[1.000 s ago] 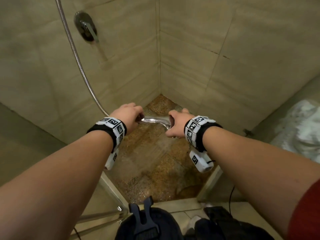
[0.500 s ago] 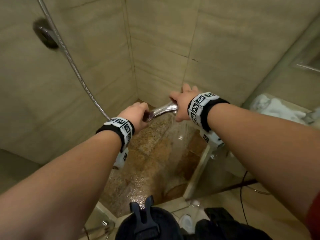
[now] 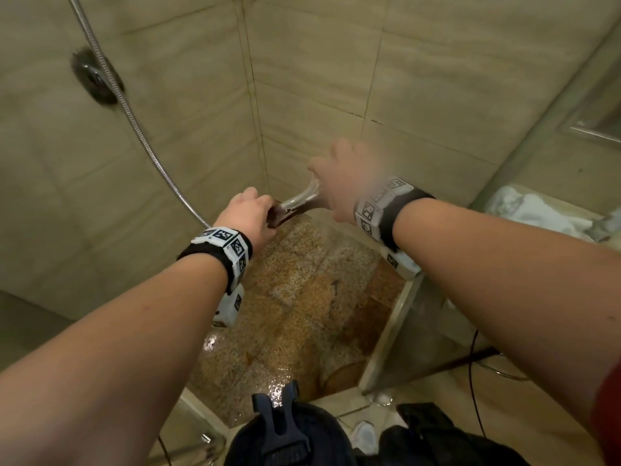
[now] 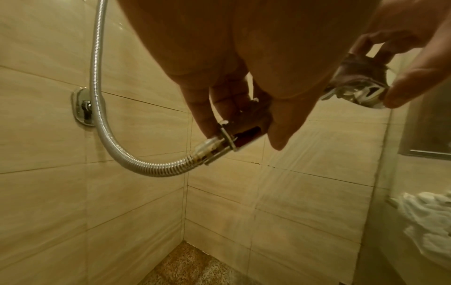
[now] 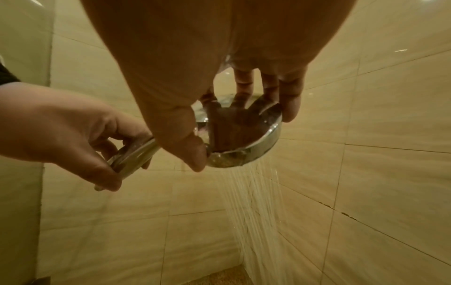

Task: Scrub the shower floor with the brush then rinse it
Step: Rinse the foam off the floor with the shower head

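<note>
The shower floor (image 3: 295, 297), speckled brown stone, lies wet and glistening below both arms, running from the far corner of the tiled walls to the raised curb at its near edge. No brush shows in any view, so the work looks to be in the rinsing step. A chrome shower head (image 5: 244, 142) hangs above the floor's far right side and sprays streams downward along the right wall. The right hand (image 3: 339, 183) grips the round head, fingers curled over its rim and thumb at the neck. The left hand (image 3: 247, 215) is wrapped round the handle just above the coupling where the metal hose (image 4: 97, 115) joins; the hose loops up the left wall past a wall fitting (image 4: 84, 107).

The next move probably calls for sweeping the spray across the floor towards the near edge, keeping the water inside the curb. The hose's slack limits reach. A glass panel (image 3: 420, 331) stands on the right edge, and a white crumpled towel (image 3: 537, 210) lies beyond it, near enough to be splashed.
</note>
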The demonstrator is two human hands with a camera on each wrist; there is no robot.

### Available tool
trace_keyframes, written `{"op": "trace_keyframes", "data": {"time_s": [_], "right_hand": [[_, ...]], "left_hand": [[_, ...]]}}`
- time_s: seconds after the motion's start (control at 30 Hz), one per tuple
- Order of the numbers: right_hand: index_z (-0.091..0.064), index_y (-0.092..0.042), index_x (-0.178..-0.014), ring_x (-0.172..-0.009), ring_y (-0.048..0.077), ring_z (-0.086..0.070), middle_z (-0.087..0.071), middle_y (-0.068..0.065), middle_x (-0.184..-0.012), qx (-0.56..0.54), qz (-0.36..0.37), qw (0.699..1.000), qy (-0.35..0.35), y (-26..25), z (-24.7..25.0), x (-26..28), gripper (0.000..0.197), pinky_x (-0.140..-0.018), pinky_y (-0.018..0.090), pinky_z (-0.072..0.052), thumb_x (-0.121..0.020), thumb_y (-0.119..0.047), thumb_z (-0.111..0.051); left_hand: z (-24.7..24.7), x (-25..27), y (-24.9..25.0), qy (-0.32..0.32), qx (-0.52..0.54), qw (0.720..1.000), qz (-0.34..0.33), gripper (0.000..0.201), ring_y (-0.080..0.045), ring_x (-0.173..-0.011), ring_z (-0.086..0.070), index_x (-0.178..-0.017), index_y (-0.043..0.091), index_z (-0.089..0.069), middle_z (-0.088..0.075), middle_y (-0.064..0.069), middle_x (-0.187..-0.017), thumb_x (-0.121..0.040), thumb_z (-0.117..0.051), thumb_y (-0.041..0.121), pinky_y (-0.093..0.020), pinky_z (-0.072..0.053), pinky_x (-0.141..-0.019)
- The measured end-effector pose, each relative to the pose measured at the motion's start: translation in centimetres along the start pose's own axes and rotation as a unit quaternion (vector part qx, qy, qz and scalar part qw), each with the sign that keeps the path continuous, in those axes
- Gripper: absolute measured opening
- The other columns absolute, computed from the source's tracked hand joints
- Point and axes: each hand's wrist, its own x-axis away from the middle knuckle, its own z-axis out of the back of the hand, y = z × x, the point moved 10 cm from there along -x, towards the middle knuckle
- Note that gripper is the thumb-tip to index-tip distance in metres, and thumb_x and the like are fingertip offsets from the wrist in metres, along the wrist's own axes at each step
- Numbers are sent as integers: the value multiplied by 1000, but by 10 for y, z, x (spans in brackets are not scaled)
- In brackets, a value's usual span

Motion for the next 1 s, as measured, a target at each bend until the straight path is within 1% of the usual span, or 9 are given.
{"op": "trace_keyframes", "data": {"time_s": [0.17,0.3,0.43,0.53,0.63,0.73,0.8,0.9,1.0], "right_hand": [[-39,-36,-130,-110,29,-41,-35,6,-128,-16,7,1000,22,-8,1,-4,77,-87,46,-51,-69,-20,-84],[-39,-36,-131,-109,28,-43,-36,7,-128,-12,12,1000,23,-7,6,-6,77,-87,47,-53,-70,-27,-85],[-38,-36,-132,-110,28,-42,-35,7,-128,4,0,1000,1,0,8,-4,75,-89,46,-52,-71,-30,-82],[-40,-37,-133,-110,29,-41,-35,6,-128,23,-12,999,-21,8,9,-1,77,-93,46,-48,-69,-39,-82],[-41,-38,-132,-112,29,-39,-36,6,-128,38,-26,998,-38,18,9,3,78,-94,45,-45,-66,-45,-82],[-43,-40,-131,-111,29,-38,-37,5,-127,44,-41,997,-43,29,11,6,76,-93,44,-43,-65,-49,-79],[-44,-41,-131,-107,28,-37,-37,5,-126,43,-51,997,-49,35,10,8,75,-92,44,-42,-65,-51,-77],[-46,-41,-130,-97,25,-29,-37,4,-121,38,-61,995,-65,41,3,9,74,-86,43,-40,-64,-54,-76],[-47,-39,-129,-97,25,-30,-35,3,-114,23,-66,993,-90,43,-6,9,73,-81,41,-38,-64,-56,-76]], "left_hand": [[8,8,-10,2,8,1000,6,28,-26,-110,-50,-114,23,-63,-47,-3,-106,-91,-71,37,-41,-51,-93],[14,8,-11,7,8,1000,13,29,-23,-103,-49,-112,24,-61,-45,0,-102,-91,-72,39,-40,-50,-87],[10,4,-5,12,16,1000,9,29,-23,-103,-51,-115,23,-61,-46,0,-103,-93,-70,40,-43,-52,-90],[4,-1,4,8,31,999,2,32,-23,-102,-54,-119,23,-62,-48,0,-104,-92,-73,36,-43,-54,-91],[-3,-7,16,5,60,998,-9,34,-23,-103,-56,-122,25,-63,-50,0,-107,-91,-75,34,-41,-53,-94],[-8,-12,28,2,69,997,-21,36,-22,-100,-53,-125,26,-63,-49,1,-108,-91,-75,31,-39,-50,-93],[-11,-15,36,-1,70,997,-31,38,-25,-104,-56,-127,25,-63,-49,2,-108,-91,-75,30,-38,-49,-93],[-15,-19,41,-3,62,997,-46,40,-29,-108,-58,-127,21,-63,-47,2,-105,-90,-77,28,-35,-44,-92],[-18,-19,38,-9,54,997,-50,40,-29,-109,-59,-127,21,-62,-50,1,-107,-90,-76,27,-35,-44,-93]]}}
